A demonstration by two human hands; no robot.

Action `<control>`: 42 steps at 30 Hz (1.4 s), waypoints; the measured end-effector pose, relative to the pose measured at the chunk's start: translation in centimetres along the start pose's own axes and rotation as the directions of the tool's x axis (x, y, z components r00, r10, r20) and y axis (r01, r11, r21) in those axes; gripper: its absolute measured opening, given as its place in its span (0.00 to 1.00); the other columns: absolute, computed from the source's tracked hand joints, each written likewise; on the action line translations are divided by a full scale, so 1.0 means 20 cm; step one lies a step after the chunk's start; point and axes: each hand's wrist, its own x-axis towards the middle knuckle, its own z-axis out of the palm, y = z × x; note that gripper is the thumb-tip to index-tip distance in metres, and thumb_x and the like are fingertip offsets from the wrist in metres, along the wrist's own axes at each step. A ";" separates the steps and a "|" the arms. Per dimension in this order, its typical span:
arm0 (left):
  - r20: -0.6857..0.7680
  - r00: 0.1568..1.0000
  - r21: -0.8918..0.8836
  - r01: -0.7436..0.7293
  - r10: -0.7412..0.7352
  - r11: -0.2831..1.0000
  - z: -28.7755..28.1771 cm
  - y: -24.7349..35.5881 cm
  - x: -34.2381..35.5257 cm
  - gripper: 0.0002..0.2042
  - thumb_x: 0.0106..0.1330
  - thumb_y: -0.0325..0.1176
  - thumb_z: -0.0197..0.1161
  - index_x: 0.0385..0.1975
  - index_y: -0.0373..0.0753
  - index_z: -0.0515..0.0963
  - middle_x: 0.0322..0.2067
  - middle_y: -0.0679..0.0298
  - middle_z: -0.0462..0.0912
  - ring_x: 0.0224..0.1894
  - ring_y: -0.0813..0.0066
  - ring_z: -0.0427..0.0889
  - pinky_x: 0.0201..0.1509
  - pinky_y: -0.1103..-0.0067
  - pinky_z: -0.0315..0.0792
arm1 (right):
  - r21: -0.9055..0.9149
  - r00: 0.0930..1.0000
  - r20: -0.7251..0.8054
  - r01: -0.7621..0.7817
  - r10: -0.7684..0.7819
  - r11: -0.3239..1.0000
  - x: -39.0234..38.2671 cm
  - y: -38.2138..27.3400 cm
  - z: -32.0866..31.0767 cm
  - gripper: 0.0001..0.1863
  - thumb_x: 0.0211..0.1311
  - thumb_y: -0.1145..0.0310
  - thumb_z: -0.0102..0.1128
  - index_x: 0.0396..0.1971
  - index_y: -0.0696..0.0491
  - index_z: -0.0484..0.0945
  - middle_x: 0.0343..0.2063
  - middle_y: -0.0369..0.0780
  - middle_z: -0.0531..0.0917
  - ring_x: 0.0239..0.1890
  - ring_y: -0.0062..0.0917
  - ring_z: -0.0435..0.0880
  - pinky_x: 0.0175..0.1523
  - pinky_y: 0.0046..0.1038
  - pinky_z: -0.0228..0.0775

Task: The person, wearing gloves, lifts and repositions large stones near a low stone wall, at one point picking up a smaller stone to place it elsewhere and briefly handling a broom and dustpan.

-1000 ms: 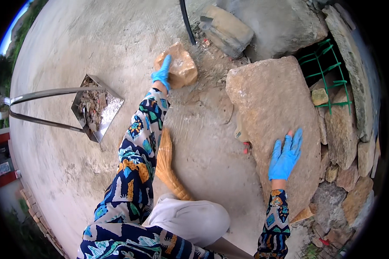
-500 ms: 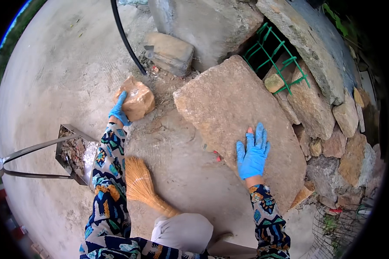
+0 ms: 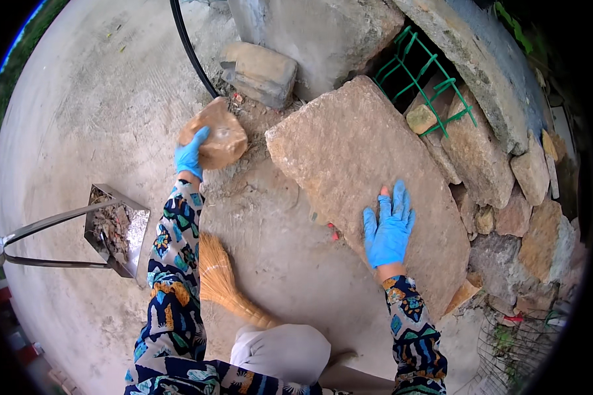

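Observation:
My left hand, in a blue glove, grips the left side of a tan, rough-edged stone. The thumb lies over its face; the fingers underneath are hidden. My right hand, gloved in blue too, rests palm down on a big flat stone slab, fingers stretched out. One bare fingertip pokes through that glove. Below my left forearm's right side, a straw hand broom lies on the concrete, its handle end by my knee.
A metal dustpan holding debris stands at left. Beyond the held stone are a black hose and a grey-brown block. Green wire mesh juts from a gap in the stone wall. Thin wire netting lies lower right.
My left hand has moved the tan stone away from me and slightly right, turning it so that it now overlaps the hose's end. My right hand stays flat on the slab.

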 end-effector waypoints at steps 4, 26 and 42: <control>0.268 0.836 0.632 -0.527 0.478 0.568 0.26 0.26 -0.05 0.45 0.28 0.39 0.71 0.51 0.31 0.55 0.40 0.54 0.70 0.41 0.61 0.70 0.46 0.73 0.65 | 0.029 1.000 -0.003 -0.003 0.003 1.000 0.01 0.00 -0.01 0.26 0.53 0.56 0.46 0.52 0.50 0.58 0.58 0.42 0.47 0.60 0.39 0.45 0.59 0.44 0.35; 0.752 0.649 0.640 -0.761 0.115 0.107 0.52 0.14 0.14 0.43 0.42 0.37 0.63 0.55 0.28 0.44 0.55 0.45 0.48 0.59 0.54 0.47 0.60 0.73 0.48 | -0.008 0.996 -0.085 0.010 -0.011 1.000 -0.01 0.12 0.02 0.25 0.53 0.54 0.44 0.51 0.49 0.61 0.57 0.43 0.51 0.58 0.39 0.49 0.58 0.45 0.38; 0.097 0.987 -0.066 -0.123 0.129 0.990 0.12 0.67 -1.79 0.25 0.60 0.34 0.45 0.56 0.34 0.49 0.54 0.56 0.56 0.58 0.66 0.53 0.60 0.70 0.45 | 0.502 0.578 0.317 0.570 -0.752 0.650 -0.92 -0.07 0.09 0.24 0.52 0.59 0.44 0.50 0.51 0.61 0.48 0.43 0.64 0.51 0.32 0.61 0.53 0.33 0.52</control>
